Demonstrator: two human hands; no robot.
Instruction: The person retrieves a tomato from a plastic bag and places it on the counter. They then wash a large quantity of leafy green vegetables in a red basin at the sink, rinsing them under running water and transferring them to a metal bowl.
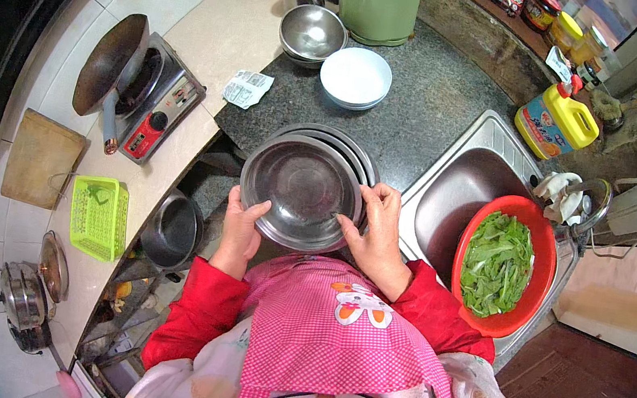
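A stack of stainless steel basins (302, 187) sits at the front edge of the dark granite counter, just ahead of my pink checked apron. My left hand (242, 228) grips the left rim of the top basin, thumb over the inside. On the right side, my right hand (376, 231) pinches the same basin's rim, its thumb reaching inside. The top basin holds nothing but a few small specks or glints. It lies slightly off-centre, so the rims of the basins under it show behind.
White bowls (356, 76) and steel bowls (313, 33) stand behind. Right is a sink (454, 187) with a red basin (542, 279) of leafy greens (495, 263). Left are a gas stove (163, 110) with a wok (110, 66), and a green basket (99, 217). A yellow detergent jug (555, 122) stands behind the sink.
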